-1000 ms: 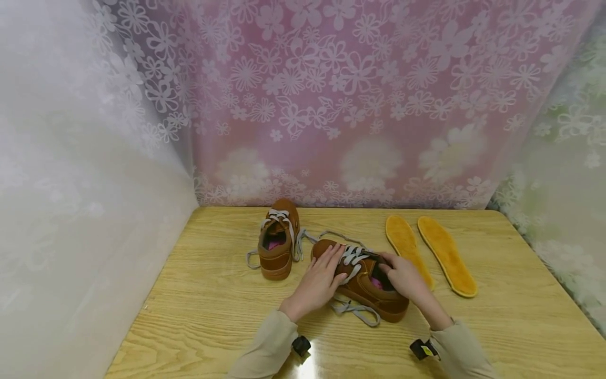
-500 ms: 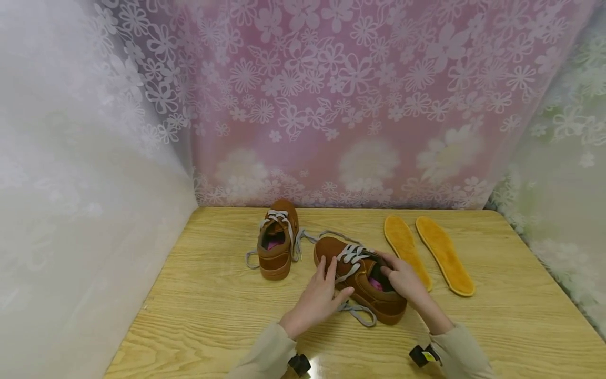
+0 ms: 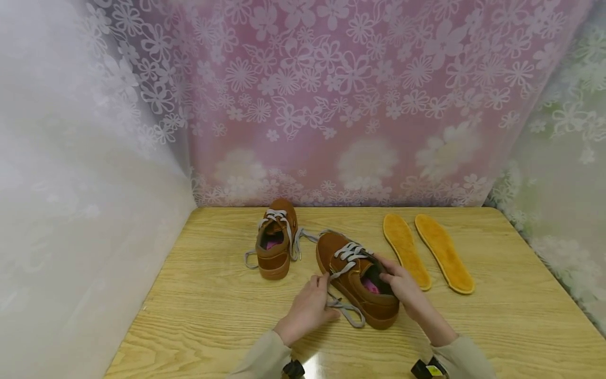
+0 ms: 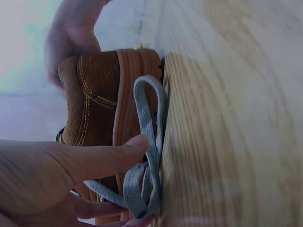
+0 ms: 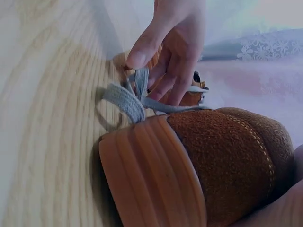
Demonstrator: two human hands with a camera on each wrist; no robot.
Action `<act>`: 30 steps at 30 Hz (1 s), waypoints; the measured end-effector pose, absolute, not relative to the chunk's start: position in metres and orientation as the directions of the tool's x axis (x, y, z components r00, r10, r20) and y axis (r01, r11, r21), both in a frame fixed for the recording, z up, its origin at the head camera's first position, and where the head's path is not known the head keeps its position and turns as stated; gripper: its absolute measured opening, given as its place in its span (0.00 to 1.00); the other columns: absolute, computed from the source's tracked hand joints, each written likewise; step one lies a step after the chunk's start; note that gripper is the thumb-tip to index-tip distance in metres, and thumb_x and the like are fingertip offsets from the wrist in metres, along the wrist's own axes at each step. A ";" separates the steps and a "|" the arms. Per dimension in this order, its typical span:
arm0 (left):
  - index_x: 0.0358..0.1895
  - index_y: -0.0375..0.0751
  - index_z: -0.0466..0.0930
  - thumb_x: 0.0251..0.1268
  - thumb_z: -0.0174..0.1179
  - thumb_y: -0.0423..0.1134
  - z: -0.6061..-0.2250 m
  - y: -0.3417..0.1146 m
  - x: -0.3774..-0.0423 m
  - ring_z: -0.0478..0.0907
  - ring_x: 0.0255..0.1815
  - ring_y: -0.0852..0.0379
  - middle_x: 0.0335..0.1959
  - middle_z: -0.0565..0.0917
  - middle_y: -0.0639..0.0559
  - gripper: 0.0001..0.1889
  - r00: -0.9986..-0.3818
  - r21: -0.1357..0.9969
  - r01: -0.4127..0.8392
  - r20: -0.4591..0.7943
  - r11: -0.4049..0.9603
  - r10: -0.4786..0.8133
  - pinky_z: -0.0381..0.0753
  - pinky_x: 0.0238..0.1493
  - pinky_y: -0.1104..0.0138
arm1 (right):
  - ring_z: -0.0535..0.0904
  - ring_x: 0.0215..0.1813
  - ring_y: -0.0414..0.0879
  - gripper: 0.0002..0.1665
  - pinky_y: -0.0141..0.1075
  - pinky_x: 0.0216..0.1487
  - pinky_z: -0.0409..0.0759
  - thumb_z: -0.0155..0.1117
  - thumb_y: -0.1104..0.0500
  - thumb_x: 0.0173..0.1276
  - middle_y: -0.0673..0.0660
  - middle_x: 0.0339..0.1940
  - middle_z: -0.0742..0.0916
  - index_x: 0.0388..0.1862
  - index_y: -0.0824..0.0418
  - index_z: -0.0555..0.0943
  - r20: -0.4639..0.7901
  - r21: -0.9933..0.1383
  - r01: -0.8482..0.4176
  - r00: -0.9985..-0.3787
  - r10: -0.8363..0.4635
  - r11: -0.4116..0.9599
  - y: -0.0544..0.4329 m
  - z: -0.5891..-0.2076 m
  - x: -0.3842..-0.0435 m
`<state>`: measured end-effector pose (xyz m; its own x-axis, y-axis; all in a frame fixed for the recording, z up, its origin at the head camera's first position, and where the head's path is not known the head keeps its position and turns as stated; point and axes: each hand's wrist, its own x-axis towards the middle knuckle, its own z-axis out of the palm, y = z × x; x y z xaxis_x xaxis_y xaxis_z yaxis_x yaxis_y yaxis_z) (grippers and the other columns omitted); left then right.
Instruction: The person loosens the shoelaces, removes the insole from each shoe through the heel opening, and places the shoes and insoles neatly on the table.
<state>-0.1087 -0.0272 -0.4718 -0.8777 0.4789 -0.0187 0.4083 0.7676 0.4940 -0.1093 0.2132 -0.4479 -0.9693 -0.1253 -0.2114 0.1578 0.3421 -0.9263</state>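
A brown suede shoe (image 3: 350,284) with grey laces stands on the table, its toe pointing to the far left. My right hand (image 3: 407,289) grips the shoe's collar on the far side, the thumb inside the opening. Beside the near side of the shoe is my left hand (image 3: 307,310), its thumb and fingers parted around a loose grey shoelace (image 4: 144,184). In the right wrist view the left fingers (image 5: 177,85) are at the lace, beyond the heel. Pink shows inside the shoe.
A matching brown shoe (image 3: 274,263) stands to the left, its laces trailing over the table (image 3: 213,295). Two orange-yellow fuzzy insoles (image 3: 412,258) lie side by side at the back right. A floral curtain (image 3: 331,131) hangs behind the table.
My left hand has left the shoe's toe and laces and come down to the loose lace at the near side. The shoe has turned slightly, its heel shifting left, with my right hand still holding it.
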 end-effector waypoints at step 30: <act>0.25 0.42 0.72 0.59 0.66 0.29 -0.486 -0.047 -0.135 0.65 0.21 0.63 0.20 0.71 0.57 0.11 -0.849 0.496 0.490 0.086 0.717 0.522 0.66 0.22 0.71 | 0.38 0.82 0.66 0.45 0.61 0.79 0.39 0.52 0.55 0.81 0.71 0.82 0.47 0.84 0.67 0.41 -0.230 -0.931 0.206 -0.972 -0.045 0.301 0.162 -0.455 -0.080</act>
<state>-0.1348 -0.0470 -0.4858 -0.8488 0.5217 0.0856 0.4904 0.7166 0.4960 -0.0803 0.1623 -0.4552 -0.9722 -0.0453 -0.2298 0.2061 0.3006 -0.9312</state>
